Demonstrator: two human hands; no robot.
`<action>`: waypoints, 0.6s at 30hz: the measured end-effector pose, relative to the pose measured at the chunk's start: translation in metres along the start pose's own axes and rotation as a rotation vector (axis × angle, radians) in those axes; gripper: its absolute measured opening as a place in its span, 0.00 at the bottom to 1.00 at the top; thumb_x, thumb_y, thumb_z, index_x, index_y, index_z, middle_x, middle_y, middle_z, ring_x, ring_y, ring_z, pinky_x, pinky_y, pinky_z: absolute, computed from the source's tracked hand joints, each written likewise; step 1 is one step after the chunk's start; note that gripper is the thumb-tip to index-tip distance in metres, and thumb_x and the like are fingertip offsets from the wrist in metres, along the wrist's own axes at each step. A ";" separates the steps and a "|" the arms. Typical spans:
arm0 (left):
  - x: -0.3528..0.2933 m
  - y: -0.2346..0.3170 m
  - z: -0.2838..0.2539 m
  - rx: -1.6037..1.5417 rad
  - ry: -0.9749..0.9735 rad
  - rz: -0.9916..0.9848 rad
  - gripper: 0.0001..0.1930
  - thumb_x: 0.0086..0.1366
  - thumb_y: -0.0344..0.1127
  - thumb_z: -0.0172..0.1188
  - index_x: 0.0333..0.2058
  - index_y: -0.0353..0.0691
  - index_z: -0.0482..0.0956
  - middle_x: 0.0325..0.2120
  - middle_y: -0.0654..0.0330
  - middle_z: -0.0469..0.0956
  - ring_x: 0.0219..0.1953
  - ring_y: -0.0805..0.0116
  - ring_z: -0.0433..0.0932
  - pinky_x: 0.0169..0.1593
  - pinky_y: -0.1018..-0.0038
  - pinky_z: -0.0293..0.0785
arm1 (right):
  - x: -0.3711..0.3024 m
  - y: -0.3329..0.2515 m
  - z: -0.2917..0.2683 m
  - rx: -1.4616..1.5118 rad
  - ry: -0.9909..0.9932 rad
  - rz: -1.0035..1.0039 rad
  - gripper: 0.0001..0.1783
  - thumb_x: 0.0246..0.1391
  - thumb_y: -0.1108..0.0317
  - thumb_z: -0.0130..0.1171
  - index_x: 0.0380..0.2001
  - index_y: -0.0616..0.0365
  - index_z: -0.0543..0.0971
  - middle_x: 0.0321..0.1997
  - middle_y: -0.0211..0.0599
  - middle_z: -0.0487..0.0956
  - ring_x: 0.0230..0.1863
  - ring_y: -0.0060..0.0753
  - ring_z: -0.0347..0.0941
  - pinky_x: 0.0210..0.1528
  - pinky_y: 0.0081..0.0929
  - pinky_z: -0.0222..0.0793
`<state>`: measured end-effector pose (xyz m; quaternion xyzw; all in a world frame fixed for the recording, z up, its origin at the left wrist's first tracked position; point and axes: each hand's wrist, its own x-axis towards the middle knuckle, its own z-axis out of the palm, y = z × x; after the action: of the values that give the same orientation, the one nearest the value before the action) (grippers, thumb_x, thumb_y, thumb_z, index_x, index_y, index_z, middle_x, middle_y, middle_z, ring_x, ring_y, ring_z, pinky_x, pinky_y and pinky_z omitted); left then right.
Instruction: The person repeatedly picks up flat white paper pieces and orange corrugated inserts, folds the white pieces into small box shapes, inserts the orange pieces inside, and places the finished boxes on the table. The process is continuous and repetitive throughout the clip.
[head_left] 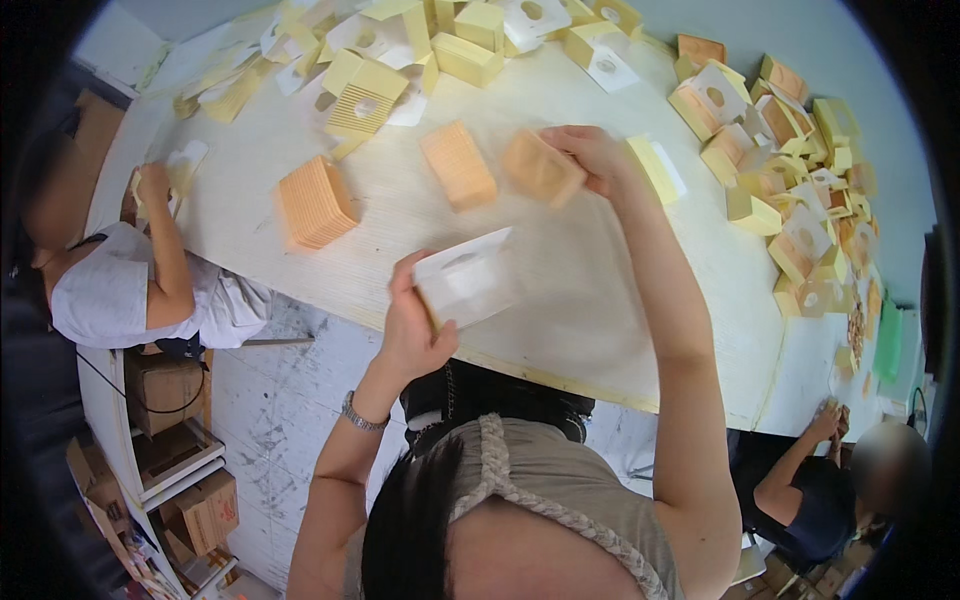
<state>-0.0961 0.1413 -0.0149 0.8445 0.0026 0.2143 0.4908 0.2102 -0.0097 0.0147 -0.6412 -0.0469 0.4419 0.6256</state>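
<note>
My left hand point(415, 325) grips a small folded paper box point(470, 275) by its near left edge, fingers behind and thumb in front. The box shows a white face with an oval cut-out and is slightly blurred. Farther up the table, my right hand point(588, 155) pinches a peach-coloured rectangular insert point(543, 168), smeared by motion, at its top edge. To the left of that insert stands a stack of peach pieces point(458, 165) with ridged edges. Another ridged stack point(318, 203) sits farther left. A yellow and white box point(655, 168) lies beside my right wrist.
Yellow and white boxes point(380, 60) are heaped along the far side of the white table point(400, 180). A second heap point(790, 180) covers the right side. One person point(120, 280) works at the left, another point(810, 490) at the right. Cardboard cartons point(205, 510) fill shelves lower left.
</note>
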 end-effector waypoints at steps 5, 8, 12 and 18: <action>0.037 -0.005 0.043 -0.186 -0.073 -0.185 0.45 0.62 0.40 0.61 0.66 0.29 0.40 0.56 0.41 0.57 0.56 0.48 0.66 0.55 0.65 0.70 | -0.053 0.039 -0.035 -1.065 0.422 -0.586 0.27 0.57 0.59 0.60 0.59 0.50 0.72 0.56 0.44 0.74 0.50 0.48 0.73 0.53 0.40 0.70; 0.061 0.016 0.043 -0.170 -0.147 -0.240 0.51 0.56 0.37 0.69 0.67 0.30 0.40 0.57 0.41 0.59 0.57 0.49 0.68 0.53 0.66 0.73 | -0.102 0.076 -0.029 -1.393 0.433 -0.819 0.34 0.55 0.57 0.61 0.63 0.52 0.67 0.66 0.48 0.63 0.61 0.54 0.63 0.60 0.43 0.64; 0.067 -0.002 0.051 0.026 -0.141 -0.156 0.54 0.47 0.32 0.74 0.66 0.30 0.46 0.53 0.42 0.67 0.56 0.49 0.70 0.54 0.63 0.72 | -0.154 0.082 -0.038 -1.470 0.200 -0.684 0.38 0.53 0.56 0.62 0.65 0.54 0.64 0.70 0.51 0.57 0.68 0.56 0.54 0.65 0.44 0.59; 0.076 0.005 0.047 0.183 -0.166 -0.046 0.48 0.45 0.30 0.72 0.63 0.29 0.54 0.51 0.44 0.71 0.53 0.48 0.73 0.53 0.61 0.71 | -0.195 0.106 -0.078 -1.477 -0.063 -0.729 0.41 0.45 0.59 0.64 0.64 0.58 0.64 0.69 0.53 0.58 0.68 0.54 0.54 0.67 0.43 0.56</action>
<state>-0.0110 0.1159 -0.0030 0.9004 0.0010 0.1311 0.4148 0.0888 -0.2111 0.0105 -0.8192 -0.5483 0.0843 0.1455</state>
